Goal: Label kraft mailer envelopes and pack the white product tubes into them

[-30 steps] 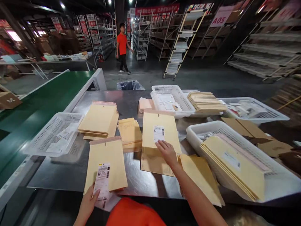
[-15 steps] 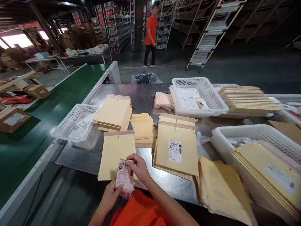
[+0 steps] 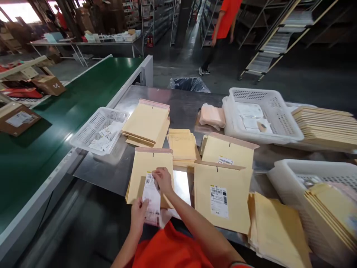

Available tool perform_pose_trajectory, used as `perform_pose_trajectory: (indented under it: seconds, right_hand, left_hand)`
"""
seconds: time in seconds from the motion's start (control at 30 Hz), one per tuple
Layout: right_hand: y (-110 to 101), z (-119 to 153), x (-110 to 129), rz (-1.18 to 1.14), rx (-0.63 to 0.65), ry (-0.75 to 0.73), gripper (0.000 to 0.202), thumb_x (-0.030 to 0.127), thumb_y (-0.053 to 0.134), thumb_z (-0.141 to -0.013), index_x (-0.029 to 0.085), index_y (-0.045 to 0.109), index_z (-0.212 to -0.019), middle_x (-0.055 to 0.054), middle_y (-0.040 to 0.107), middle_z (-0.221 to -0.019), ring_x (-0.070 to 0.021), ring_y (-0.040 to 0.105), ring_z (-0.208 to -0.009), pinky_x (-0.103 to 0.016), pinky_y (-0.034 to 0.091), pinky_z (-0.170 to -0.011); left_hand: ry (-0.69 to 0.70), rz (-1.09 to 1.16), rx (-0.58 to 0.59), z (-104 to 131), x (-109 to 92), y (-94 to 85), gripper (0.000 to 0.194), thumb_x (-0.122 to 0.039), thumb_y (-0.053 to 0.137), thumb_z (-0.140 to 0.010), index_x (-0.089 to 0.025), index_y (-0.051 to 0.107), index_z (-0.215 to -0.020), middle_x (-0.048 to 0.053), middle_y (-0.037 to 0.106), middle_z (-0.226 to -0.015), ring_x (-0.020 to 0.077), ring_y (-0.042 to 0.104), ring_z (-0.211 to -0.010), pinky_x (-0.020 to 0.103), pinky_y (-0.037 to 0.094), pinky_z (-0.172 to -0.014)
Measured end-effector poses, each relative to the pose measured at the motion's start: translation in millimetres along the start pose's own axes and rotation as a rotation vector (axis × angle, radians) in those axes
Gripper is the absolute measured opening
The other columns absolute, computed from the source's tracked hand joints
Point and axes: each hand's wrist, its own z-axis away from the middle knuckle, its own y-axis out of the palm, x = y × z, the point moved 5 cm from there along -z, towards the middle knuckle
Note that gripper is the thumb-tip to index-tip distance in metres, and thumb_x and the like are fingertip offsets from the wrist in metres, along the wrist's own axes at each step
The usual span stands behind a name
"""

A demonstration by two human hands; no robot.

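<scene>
A strip of printed shipping labels is between my hands, above a plain yellow padded envelope on the near edge of the metal table. My left hand is closed on the strip's left edge, low down, with the thumb on top. At the upper right corner, my right hand pinches the strip near its barcode. To the right lies a padded envelope with a white label, overlapping another labelled envelope. Smaller yellow envelopes are stacked just beyond my right hand.
A white basket with papers sits at left beside the green conveyor. More white baskets and envelope stacks stand at right. A pink wrapped bundle lies at the back. A person in orange is beyond the table.
The label strip has moved up over the plain envelope, still in both hands. The top labelled envelope has slid nearer me, showing another label beneath. My view has shifted; the person has walked right.
</scene>
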Motion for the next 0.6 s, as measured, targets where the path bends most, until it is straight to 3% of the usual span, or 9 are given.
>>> perform_pose_trajectory:
  seconds: [0.07, 0.13, 0.2, 0.27, 0.33, 0.43, 0.5, 0.53, 0.6]
  right_hand:
    - [11, -26, -10, 0.245, 0.009, 0.011, 0.024, 0.026, 0.048, -0.089, 0.02, 0.071, -0.083, -0.011, 0.062, -0.107, -0.0246, 0.058, -0.101, -0.04, 0.046, -0.088]
    - [21, -42, -16, 0.444, 0.045, 0.013, 0.024, 0.026, 0.048, -0.09, 0.022, 0.072, -0.086, -0.01, 0.06, -0.117, -0.0269, 0.052, -0.112, -0.045, 0.039, -0.097]
    - [28, -46, -19, 0.539, 0.07, -0.001, 0.025, 0.027, 0.047, -0.092, 0.023, 0.071, -0.096, -0.01, 0.057, -0.125, -0.0282, 0.047, -0.117, -0.046, 0.035, -0.099]
    - [32, -36, -20, 0.591, 0.067, -0.025, 0.032, 0.027, 0.042, -0.094, 0.022, 0.064, -0.117, -0.012, 0.052, -0.135, -0.0298, 0.044, -0.122, -0.047, 0.033, -0.101]
    - [39, -16, -19, 0.643, 0.091, -0.099, 0.045, 0.027, 0.038, -0.095, 0.016, 0.048, -0.138, -0.016, 0.042, -0.146, -0.0322, 0.037, -0.131, -0.049, 0.029, -0.105]
    - [59, 17, -11, 0.645, 0.32, -0.433, 0.058, 0.034, 0.039, -0.095, 0.01, 0.032, -0.148, -0.017, 0.03, -0.155, -0.0318, 0.023, -0.143, -0.051, 0.016, -0.115]
    - [67, 23, -9, 0.621, 0.482, -0.596, 0.064, 0.041, 0.04, -0.095, 0.011, 0.029, -0.15, -0.014, 0.028, -0.157, -0.0296, 0.019, -0.146, -0.05, 0.01, -0.118]
    - [67, 17, -11, 0.635, 0.506, -0.578, 0.065, 0.043, 0.039, -0.095, 0.011, 0.028, -0.15, -0.014, 0.026, -0.157, -0.0292, 0.019, -0.146, -0.051, 0.009, -0.118]
    - [54, -4, -17, 0.714, 0.423, -0.359, 0.065, 0.043, 0.036, -0.095, 0.009, 0.027, -0.15, -0.016, 0.021, -0.158, -0.0308, 0.017, -0.147, -0.054, 0.008, -0.118]
  left_hand:
    - [-0.069, -0.069, 0.033, 13, 32, -12.3, 0.055, -0.068, 0.071, -0.06, -0.015, 0.065, -0.076, 0.007, 0.071, -0.071, 0.0226, 0.065, -0.067, 0.032, 0.052, -0.061]
    - [-0.123, -0.142, 0.143, 32, 62, -22.6, 0.061, -0.072, 0.068, -0.06, -0.014, 0.071, -0.078, 0.011, 0.074, -0.074, 0.0282, 0.067, -0.07, 0.038, 0.055, -0.065]
    - [-0.073, -0.238, 0.242, 49, 76, -31.5, 0.06, -0.073, 0.065, -0.061, -0.017, 0.075, -0.078, 0.014, 0.076, -0.079, 0.0336, 0.069, -0.079, 0.043, 0.056, -0.072]
    - [0.063, -0.341, 0.237, 56, 67, -40.2, 0.055, -0.069, 0.063, -0.066, -0.02, 0.078, -0.085, 0.016, 0.076, -0.095, 0.0367, 0.068, -0.095, 0.045, 0.055, -0.084]
    - [0.175, -0.411, 0.149, 49, 42, -47.9, 0.053, -0.063, 0.059, -0.074, -0.021, 0.076, -0.1, 0.016, 0.072, -0.113, 0.0359, 0.064, -0.108, 0.045, 0.051, -0.095]
    - [0.191, -0.418, 0.063, 18, 7, -53.3, 0.054, -0.059, 0.054, -0.079, -0.018, 0.072, -0.109, 0.015, 0.071, -0.116, 0.033, 0.063, -0.11, 0.043, 0.048, -0.099]
    - [0.155, -0.401, 0.033, -3, -4, -55.2, 0.056, -0.061, 0.055, -0.077, -0.016, 0.073, -0.105, 0.015, 0.073, -0.111, 0.0333, 0.066, -0.105, 0.043, 0.05, -0.095]
    - [0.145, -0.397, 0.02, -10, -5, -56.0, 0.057, -0.062, 0.057, -0.075, -0.015, 0.073, -0.102, 0.015, 0.074, -0.108, 0.0338, 0.067, -0.103, 0.043, 0.051, -0.092]
    - [0.146, -0.403, 0.013, -17, -2, -56.3, 0.058, -0.063, 0.059, -0.072, -0.014, 0.074, -0.099, 0.016, 0.075, -0.104, 0.0344, 0.068, -0.1, 0.044, 0.053, -0.088]
